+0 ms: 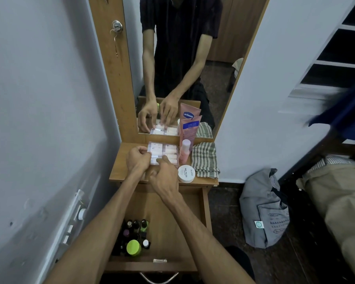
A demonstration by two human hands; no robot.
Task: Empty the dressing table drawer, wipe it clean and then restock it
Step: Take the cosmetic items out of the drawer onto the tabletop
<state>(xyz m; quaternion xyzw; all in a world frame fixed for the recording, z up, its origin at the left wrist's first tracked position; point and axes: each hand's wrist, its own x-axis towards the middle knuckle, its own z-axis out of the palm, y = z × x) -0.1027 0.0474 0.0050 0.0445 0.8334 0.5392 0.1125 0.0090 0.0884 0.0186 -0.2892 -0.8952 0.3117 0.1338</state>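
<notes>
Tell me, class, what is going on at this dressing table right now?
A person stands at the dressing table, both hands on a clear plastic box lying on its top: the left hand pinches its left edge, the right hand touches its near edge. The drawer below is pulled open, with small bottles still inside. A striped cloth lies beside.

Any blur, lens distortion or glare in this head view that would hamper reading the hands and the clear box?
Head view: wide-angle bending curves the walls and mirror frame; a dark blue shape at right is motion-smeared; lighting is dim and flat; left hand, right hand and the clear box stay fairly sharp, without strong glare.
</notes>
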